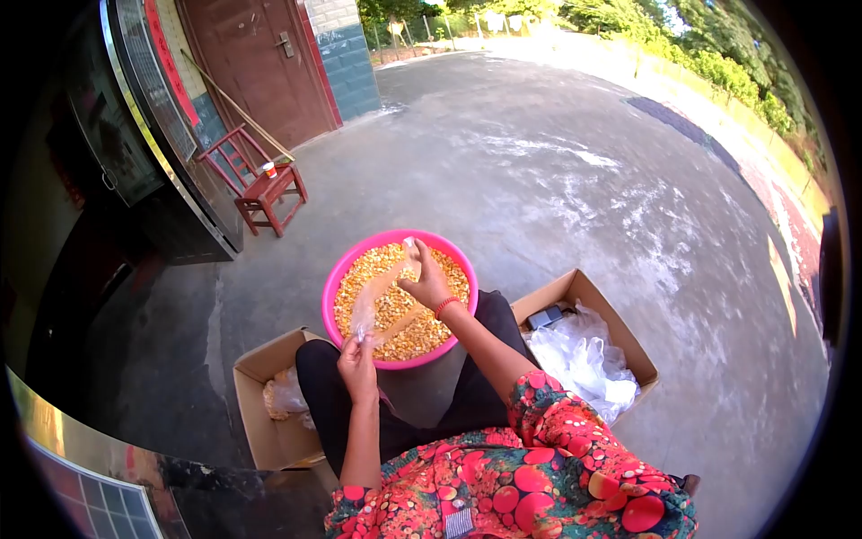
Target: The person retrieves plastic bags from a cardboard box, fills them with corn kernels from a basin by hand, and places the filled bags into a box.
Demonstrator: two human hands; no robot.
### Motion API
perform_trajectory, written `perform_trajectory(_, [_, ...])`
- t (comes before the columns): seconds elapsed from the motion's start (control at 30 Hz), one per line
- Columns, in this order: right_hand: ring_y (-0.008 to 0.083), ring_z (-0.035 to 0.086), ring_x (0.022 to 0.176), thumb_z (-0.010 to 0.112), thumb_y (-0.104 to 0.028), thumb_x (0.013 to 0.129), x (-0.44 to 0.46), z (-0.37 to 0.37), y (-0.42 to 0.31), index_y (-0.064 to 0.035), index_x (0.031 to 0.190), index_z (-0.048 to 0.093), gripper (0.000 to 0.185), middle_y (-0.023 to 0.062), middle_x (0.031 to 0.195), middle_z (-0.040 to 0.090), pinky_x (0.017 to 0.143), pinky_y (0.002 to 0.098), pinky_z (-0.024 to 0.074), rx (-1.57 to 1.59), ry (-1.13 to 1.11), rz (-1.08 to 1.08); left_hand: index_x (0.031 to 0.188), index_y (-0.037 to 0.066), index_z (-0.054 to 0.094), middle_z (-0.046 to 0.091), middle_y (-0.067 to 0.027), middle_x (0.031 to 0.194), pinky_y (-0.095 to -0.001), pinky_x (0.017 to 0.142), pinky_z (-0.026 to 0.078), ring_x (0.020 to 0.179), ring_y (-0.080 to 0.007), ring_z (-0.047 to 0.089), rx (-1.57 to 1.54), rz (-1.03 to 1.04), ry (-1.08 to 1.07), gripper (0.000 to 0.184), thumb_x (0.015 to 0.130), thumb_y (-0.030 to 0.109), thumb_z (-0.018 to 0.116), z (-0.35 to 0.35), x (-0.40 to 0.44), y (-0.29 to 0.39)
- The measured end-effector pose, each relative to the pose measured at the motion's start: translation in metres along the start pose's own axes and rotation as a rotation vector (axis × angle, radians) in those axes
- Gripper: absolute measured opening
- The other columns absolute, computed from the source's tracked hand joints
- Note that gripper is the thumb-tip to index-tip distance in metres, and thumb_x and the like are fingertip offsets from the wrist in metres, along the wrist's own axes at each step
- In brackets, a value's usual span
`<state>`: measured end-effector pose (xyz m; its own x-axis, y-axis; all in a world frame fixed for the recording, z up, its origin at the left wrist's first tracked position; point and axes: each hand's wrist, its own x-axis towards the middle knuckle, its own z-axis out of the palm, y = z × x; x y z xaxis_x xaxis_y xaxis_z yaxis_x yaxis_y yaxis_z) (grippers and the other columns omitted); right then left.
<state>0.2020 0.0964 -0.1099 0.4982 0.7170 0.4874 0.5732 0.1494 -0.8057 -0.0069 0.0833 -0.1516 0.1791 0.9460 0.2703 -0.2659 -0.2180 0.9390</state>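
A pink basin [335, 272] full of yellow corn kernels [355, 274] stands in front of me, between my knees. Above the kernels a clear plastic bag [365, 305] is stretched between my hands. My left hand [357, 361] pinches its lower end near the basin's front left rim. At the far side, my right hand [429, 280] grips the bag's upper end, with a red bracelet at the wrist. The bag is see-through, so I cannot tell whether kernels are inside it.
To my left a cardboard box [254, 409] holds a plastic bag of corn [285, 393]. Another cardboard box [633, 334] on my right contains white plastic bags [588, 364] and a dark device [544, 317]. A red chair [268, 189] with a cup on it stands near the brown door [247, 72].
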Motion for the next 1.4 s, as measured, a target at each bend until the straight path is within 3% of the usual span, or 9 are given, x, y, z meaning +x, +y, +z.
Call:
perform_trajectory(0.07, [0.023,0.064,0.072,0.067,-0.01,0.072,-0.002,0.009,-0.007,-0.0022,0.127,0.041,0.062,0.0108,0.078,0.064,0.069,0.0351,0.0516,0.126,-0.064,0.097,0.099,-0.001,0.063,0.06,-0.0041,0.097,-0.0232,0.081,0.044,0.09,-0.0104,0.056,-0.053,-0.026,-0.003,0.014,0.087,0.004,0.058,0.005,-0.004,0.01])
perform_trajectory(0.2, [0.0077,0.053,0.059,0.056,0.002,0.079,-0.015,0.016,-0.031,-0.0027,0.122,0.047,0.044,0.0016,0.067,0.052,0.054,0.0226,0.0456,0.617,-0.223,0.11,0.108,-0.002,0.058,0.06,-0.0043,0.097,-0.0236,0.083,0.044,0.09,-0.0101,0.056,-0.174,-0.074,-0.078,0.023,0.086,-0.002,0.055,0.015,-0.008,0.03])
perform_trajectory(0.37, [0.0092,0.056,0.083,0.058,-0.003,0.085,-0.045,0.006,-0.052,-0.0032,0.127,0.043,0.045,0.0032,0.089,0.056,0.073,0.0252,0.0466,0.663,-0.555,0.042,0.115,-0.003,0.052,0.058,-0.005,0.096,-0.0246,0.085,0.043,0.095,-0.0115,0.055,-0.189,-0.06,-0.151,0.028,0.086,-0.002,0.053,0.021,-0.009,0.046])
perform_trajectory(0.63, [0.0128,0.058,0.093,0.058,0.001,0.081,-0.084,-0.001,-0.063,0.0003,0.126,0.042,0.048,0.0087,0.1,0.06,0.077,0.0261,0.0484,0.565,-0.502,0.106,0.123,-0.001,0.047,0.058,-0.0087,0.108,-0.0225,0.08,0.043,0.098,-0.0111,0.055,-0.275,-0.038,-0.204,0.036,0.087,-0.004,0.047,0.024,-0.014,0.056])
perform_trajectory(0.93, [0.0121,0.057,0.095,0.058,0.004,0.081,-0.077,-0.007,-0.074,-0.0007,0.117,0.053,0.036,0.0062,0.103,0.061,0.083,0.0265,0.0463,0.644,-0.336,0.077,0.122,-0.001,0.051,0.053,-0.0163,0.12,-0.0282,0.09,0.044,0.111,-0.0217,0.056,0.337,0.369,-0.284,0.043,0.082,-0.011,0.04,0.03,-0.019,0.07])
perform_trajectory(1.07, [0.0118,0.057,0.096,0.058,0.001,0.082,-0.077,-0.011,-0.08,-0.0011,0.117,0.053,0.035,0.007,0.103,0.061,0.083,0.0273,0.0467,0.476,-0.386,-0.023,0.119,-0.001,0.053,0.046,-0.0177,0.129,-0.0321,0.095,0.042,0.112,-0.0243,0.055,0.296,0.312,-0.274,0.043,0.079,-0.013,0.041,0.03,-0.021,0.073])
perform_trajectory(1.23, [0.0105,0.057,0.096,0.056,-0.001,0.082,-0.067,-0.02,-0.11,-0.0002,0.112,0.055,0.03,0.0067,0.1,0.062,0.081,0.0271,0.0478,0.653,-0.291,0.047,0.134,0.0,0.036,0.034,-0.0184,0.14,-0.0385,0.106,0.03,0.129,-0.0306,0.037,0.372,0.336,-0.129,0.067,0.07,-0.009,0.055,0.026,-0.015,0.069])
perform_trajectory(1.27, [0.0101,0.057,0.096,0.057,-0.002,0.081,-0.064,-0.02,-0.114,0.0,0.111,0.056,0.03,0.0063,0.1,0.062,0.082,0.0265,0.0474,0.671,-0.301,0.049,0.14,0.0,0.02,0.027,-0.0203,0.143,-0.0403,0.109,0.023,0.134,-0.0323,0.026,0.462,0.309,-0.191,0.088,0.066,0.001,0.067,0.016,-0.009,0.053])
perform_trajectory(1.4, [0.011,0.055,0.097,0.06,-0.007,0.078,-0.054,-0.022,-0.132,-0.0002,0.112,0.056,0.035,0.0052,0.102,0.059,0.087,0.0267,0.043,0.598,-0.337,-0.03,0.142,0.0,0.009,0.017,-0.0253,0.145,-0.0446,0.11,0.019,0.135,-0.0382,0.018,0.754,0.307,-0.203,0.115,0.057,0.024,0.082,0.006,-0.003,0.017])
